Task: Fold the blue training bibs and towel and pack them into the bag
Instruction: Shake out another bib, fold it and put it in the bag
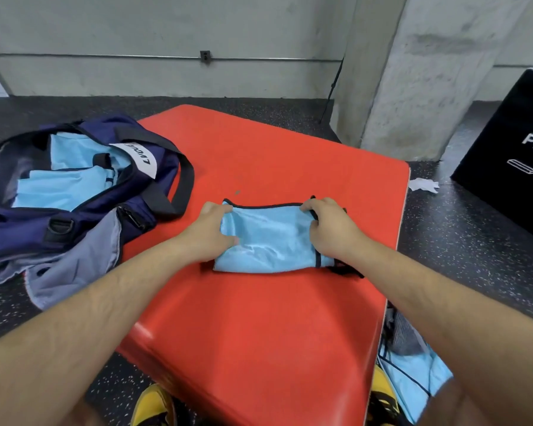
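Observation:
A light blue training bib with dark trim lies folded into a small rectangle on the red mat. My left hand grips its left edge, thumb on top. Gripping the right edge, my right hand has its fingers curled over the trim. The navy bag stands open at the left, partly on the mat, with folded light blue bibs inside. A grey towel lies crumpled against the bag's front. Another blue bib lies on the floor at the lower right.
A black plyo box stands at the right on the speckled floor. A concrete pillar rises behind the mat. A white scrap lies by the mat's right edge. My yellow shoes show at the bottom.

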